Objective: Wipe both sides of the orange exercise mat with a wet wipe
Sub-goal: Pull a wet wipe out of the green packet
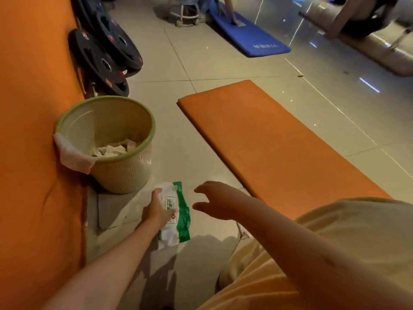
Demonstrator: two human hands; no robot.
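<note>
Logged white-and-green soft plastic wet-wipe pack (182, 217) at lower centre of frame, on or just above pale floor tiles (178, 153); could not tell which. Placed it just in front of ribbed beige plastic waste bin (125, 173) with green rim.

Found left hand (156, 212) on top of pack, fingers and thumb curled round its left edge, gripping it. Found right hand (215, 202) just right of pack, not touching it, fingers spread, thumb apart, holding nothing.

Placed flat orange foam exercise mat (268, 142) from centre to lower right of frame, lying on tiles near both hands, untouched. Saw no wipe out, so judged wiping not begun.

Judged step in hand as pulling a wipe from pack. Judged best done by pinning pack down with left hand, lifting flap with right thumb and forefinger, pinching only top sheet, drawing it out slowly to avoid dragging a string of sheets, then pressing flap closed. Could not make out flap under left hand.

Noted crumpled tissue (111, 149) in bin, black weight plates (105, 57) at upper left against orange wall (33, 130)
</note>
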